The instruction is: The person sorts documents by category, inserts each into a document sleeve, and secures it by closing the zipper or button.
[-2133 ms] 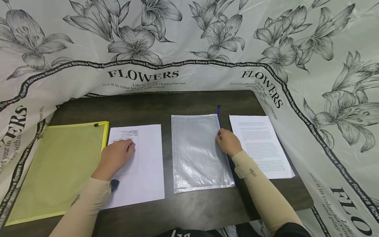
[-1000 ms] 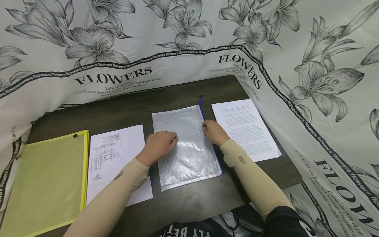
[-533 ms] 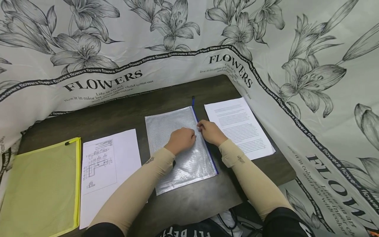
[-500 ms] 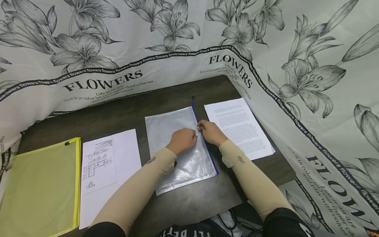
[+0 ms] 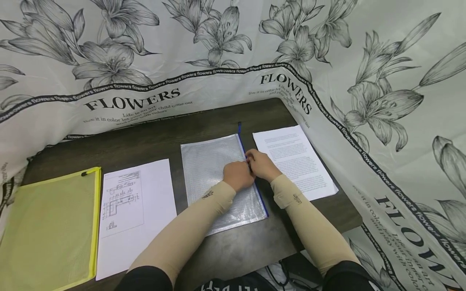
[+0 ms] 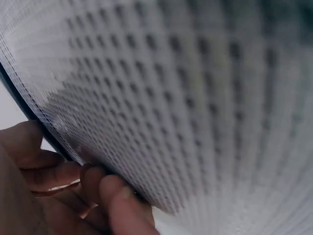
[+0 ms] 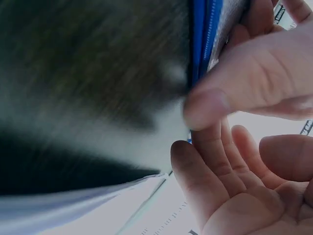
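A clear mesh zip pouch (image 5: 211, 157) with a blue zip along its right edge lies on the dark table. My left hand (image 5: 238, 176) reaches over it and grips that edge about halfway down. Close against it, my right hand (image 5: 263, 165) holds the same edge slightly higher up. In the right wrist view a thumb (image 7: 210, 107) presses at the blue zip (image 7: 205, 44), and an upturned palm (image 7: 244, 210) shows below. Mesh fills most of the left wrist view, with bent fingers (image 6: 120, 200) at the edge. The exact hold under the hands is partly hidden.
Left of the pouch lies a paper sheet (image 5: 156, 218) with a technical drawing. Further left is a yellow zip pouch (image 5: 54, 230). A stack of printed papers (image 5: 302, 173) sits at the right. Flower-printed cloth (image 5: 218, 101) surrounds the table (image 5: 251, 242).
My left hand has moved right from the drawing sheet, across the clear pouch, to its zip edge beside my right hand. The right hand stays at that edge. The head view has shifted.
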`<move>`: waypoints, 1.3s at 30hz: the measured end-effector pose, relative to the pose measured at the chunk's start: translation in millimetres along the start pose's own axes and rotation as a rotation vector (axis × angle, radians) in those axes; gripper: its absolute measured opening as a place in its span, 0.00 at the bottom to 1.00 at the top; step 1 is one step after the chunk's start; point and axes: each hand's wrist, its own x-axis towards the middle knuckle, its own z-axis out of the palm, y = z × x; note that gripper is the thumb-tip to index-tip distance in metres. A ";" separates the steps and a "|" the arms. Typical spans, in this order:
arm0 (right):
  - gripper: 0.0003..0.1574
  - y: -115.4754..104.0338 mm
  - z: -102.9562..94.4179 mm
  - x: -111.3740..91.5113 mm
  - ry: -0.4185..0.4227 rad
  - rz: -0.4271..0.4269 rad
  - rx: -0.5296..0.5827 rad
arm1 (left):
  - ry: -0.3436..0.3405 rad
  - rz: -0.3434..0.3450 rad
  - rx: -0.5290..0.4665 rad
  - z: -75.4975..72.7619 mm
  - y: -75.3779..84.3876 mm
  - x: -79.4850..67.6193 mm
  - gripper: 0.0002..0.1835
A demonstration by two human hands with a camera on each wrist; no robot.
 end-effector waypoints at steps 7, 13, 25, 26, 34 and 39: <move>0.22 -1.6 -3.5 -7.1 -0.020 0.029 0.030 | -0.038 -0.037 0.011 0.6 6.4 -3.6 0.24; 0.24 -1.9 -15.5 -12.7 0.011 0.028 -0.006 | -0.112 -0.051 -0.060 -8.0 4.0 -7.7 0.23; 0.26 35.5 -57.5 -19.0 0.151 0.128 -0.049 | -0.147 -0.003 -0.156 -19.3 -0.5 -13.7 0.20; 0.26 39.3 -60.8 -19.6 0.156 0.144 -0.048 | -0.145 0.004 -0.162 -19.5 -1.0 -14.1 0.19; 0.29 67.9 -82.4 -29.5 0.207 0.277 -0.166 | -0.092 0.050 -0.152 -16.6 -4.9 -15.4 0.24; 0.26 85.6 -93.3 -40.6 0.320 0.407 -0.305 | -0.100 0.057 -0.153 -17.6 -8.7 -17.6 0.29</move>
